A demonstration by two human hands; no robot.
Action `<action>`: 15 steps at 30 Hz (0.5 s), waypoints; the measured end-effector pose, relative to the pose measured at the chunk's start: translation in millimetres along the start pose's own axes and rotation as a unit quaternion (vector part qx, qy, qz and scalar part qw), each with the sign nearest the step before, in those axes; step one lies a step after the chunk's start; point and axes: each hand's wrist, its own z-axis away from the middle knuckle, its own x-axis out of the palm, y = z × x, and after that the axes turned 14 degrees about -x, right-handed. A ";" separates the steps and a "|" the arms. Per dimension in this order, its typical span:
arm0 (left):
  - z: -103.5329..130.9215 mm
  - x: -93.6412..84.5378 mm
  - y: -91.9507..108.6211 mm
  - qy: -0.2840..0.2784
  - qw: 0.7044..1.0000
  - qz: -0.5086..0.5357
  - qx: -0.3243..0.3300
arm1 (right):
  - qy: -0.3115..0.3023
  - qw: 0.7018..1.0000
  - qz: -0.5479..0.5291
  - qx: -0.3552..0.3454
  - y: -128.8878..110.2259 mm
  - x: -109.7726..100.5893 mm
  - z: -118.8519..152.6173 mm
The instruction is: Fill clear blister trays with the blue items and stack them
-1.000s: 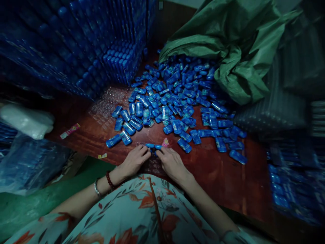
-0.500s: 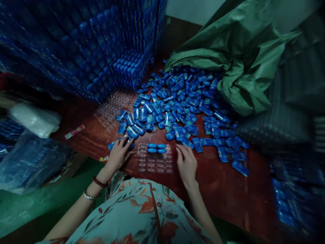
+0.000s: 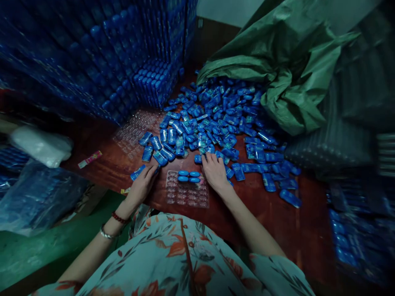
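**Two hands at a clear blister tray beside a spill of blue packets**

We look down from a head-worn camera at a reddish-brown wooden table [image 3: 271, 230]. Near its front edge lies a clear plastic blister tray with rows of small pockets [image 3: 187, 194]. Four small oblong blue packets [image 3: 189, 176] sit in the tray's far rows, two by two; the pockets nearer the person look unfilled.

The left hand [image 3: 142, 185] rests just left of the tray, fingers spread and loosely curled, fingertips touching a loose blue packet at the table's near side [image 3: 138, 172]. We cannot tell whether it actually grips that packet. The wrist wears a red bead bracelet [image 3: 119, 218] and a silver bangle [image 3: 106, 235].

The right hand [image 3: 215, 171] lies palm down just right of the tray's far corner, fingers extended onto the near edge of a wide heap of loose blue packets [image 3: 216, 123]. It touches them (whether it has closed on any is hidden under the fingers).

The heap spreads from the tray towards a crumpled green plastic sack [image 3: 286, 70] at upper right. At upper left rise tall stacks of filled blue trays [image 3: 117, 61], with a second empty clear tray [image 3: 134, 131] at their foot. A white plastic bag [image 3: 41, 146] lies at far left.
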 end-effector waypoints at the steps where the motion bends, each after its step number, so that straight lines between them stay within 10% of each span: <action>1: 6.0 -3.4 4.5 0.010 1.000 0.021 -0.014 | -0.002 1.000 -0.003 0.002 -1.8 0.7 -1.0; 10: 32.1 5.7 54.0 -0.030 0.984 0.137 0.111 | 0.038 0.990 -0.125 0.048 20.9 -9.5 -10.5; 15: 11.4 16.6 47.8 -0.050 0.976 0.076 0.197 | 0.200 0.879 -0.405 0.154 21.2 -7.2 43.3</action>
